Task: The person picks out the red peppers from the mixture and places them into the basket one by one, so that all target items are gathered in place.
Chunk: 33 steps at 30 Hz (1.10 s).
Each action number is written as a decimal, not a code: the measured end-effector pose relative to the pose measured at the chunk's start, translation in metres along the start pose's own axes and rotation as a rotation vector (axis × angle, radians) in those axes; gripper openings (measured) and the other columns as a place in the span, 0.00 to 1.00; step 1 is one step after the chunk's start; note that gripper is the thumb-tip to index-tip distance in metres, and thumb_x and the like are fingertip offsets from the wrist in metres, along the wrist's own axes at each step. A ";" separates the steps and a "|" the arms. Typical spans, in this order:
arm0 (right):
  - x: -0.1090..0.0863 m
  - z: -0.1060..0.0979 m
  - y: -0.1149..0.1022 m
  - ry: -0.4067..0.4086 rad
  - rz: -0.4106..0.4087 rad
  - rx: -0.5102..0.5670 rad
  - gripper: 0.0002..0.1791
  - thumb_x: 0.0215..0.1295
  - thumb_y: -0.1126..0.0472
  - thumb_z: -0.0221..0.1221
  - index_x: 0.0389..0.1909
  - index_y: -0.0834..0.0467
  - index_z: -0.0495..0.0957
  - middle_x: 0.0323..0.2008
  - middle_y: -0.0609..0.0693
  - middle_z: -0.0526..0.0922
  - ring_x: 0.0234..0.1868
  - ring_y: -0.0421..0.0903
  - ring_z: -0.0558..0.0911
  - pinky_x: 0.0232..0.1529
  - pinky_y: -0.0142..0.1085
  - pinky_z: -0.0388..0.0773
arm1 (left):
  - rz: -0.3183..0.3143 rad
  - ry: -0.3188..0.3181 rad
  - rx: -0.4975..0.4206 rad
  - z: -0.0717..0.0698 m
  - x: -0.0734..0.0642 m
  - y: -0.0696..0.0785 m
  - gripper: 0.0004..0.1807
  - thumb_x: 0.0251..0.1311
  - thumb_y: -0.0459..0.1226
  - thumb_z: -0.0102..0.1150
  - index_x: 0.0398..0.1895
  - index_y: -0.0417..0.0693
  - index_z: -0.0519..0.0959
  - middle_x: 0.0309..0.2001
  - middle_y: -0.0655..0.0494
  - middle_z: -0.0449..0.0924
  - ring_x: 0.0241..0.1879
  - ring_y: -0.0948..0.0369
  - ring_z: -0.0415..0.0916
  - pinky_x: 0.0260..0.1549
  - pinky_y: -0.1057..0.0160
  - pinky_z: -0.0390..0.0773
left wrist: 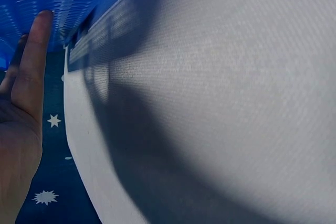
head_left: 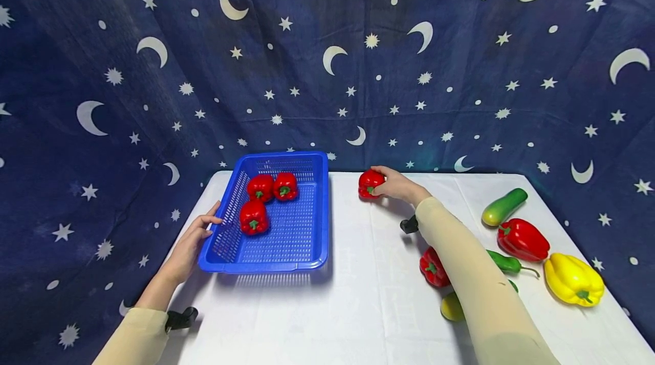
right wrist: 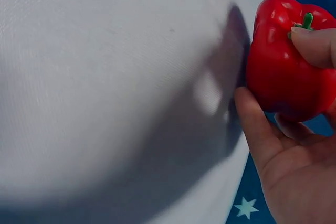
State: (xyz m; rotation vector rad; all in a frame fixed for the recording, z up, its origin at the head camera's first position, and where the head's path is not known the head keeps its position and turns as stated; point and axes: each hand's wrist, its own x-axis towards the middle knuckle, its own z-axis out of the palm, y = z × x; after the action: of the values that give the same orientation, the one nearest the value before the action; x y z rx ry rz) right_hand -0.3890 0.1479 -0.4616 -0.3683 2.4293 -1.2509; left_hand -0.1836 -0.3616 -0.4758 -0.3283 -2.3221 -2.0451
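Note:
My right hand (head_left: 401,185) grips a small red bell pepper (head_left: 369,184) at the far side of the table. In the right wrist view its thumb lies by the green stem of the red bell pepper (right wrist: 286,72), other fingers around the far side and below. My left hand (head_left: 190,245) touches the left side of a blue plastic basket (head_left: 319,234); the left wrist view shows straight fingers (left wrist: 35,51) against its slotted wall. Three red bell peppers (head_left: 254,217) sit in the basket's left and back part.
On the right lie a green-yellow cucumber-like vegetable (head_left: 504,207), a long red pepper (head_left: 523,240), a yellow bell pepper (head_left: 573,280) and a green chili pepper (head_left: 505,262). My right forearm partly covers another red bell pepper (head_left: 434,268) and a yellowish vegetable (head_left: 452,307). A starry curtain (head_left: 378,58) hangs behind.

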 end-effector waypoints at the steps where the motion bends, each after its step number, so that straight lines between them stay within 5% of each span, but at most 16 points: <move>1: -0.001 -0.002 -0.002 0.002 -0.003 0.009 0.46 0.62 0.63 0.64 0.80 0.54 0.55 0.72 0.61 0.63 0.69 0.60 0.65 0.68 0.57 0.63 | -0.005 0.002 0.006 0.000 0.000 0.000 0.18 0.70 0.25 0.32 0.58 0.33 0.68 0.83 0.48 0.40 0.81 0.47 0.29 0.62 0.77 0.55; 16: -0.011 -0.023 -0.033 -0.035 -0.061 0.255 0.45 0.62 0.69 0.63 0.79 0.54 0.56 0.71 0.61 0.62 0.66 0.60 0.69 0.60 0.52 0.75 | 0.005 0.008 0.002 0.000 -0.001 0.002 0.18 0.69 0.25 0.31 0.58 0.31 0.67 0.83 0.48 0.41 0.81 0.47 0.30 0.62 0.77 0.55; 33: -0.021 -0.001 -0.088 -0.088 -0.202 0.191 0.43 0.59 0.64 0.65 0.77 0.48 0.63 0.64 0.57 0.72 0.61 0.56 0.74 0.55 0.47 0.78 | -0.021 0.004 0.016 -0.001 0.000 0.002 0.18 0.71 0.26 0.32 0.58 0.33 0.67 0.83 0.48 0.40 0.80 0.45 0.29 0.61 0.78 0.57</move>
State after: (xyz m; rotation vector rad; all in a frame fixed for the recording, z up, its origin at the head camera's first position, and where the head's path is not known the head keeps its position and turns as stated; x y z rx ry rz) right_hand -0.3662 0.1071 -0.3844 -0.6123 2.2196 -1.5031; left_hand -0.1832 -0.3625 -0.4739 -0.2995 -2.3484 -2.0331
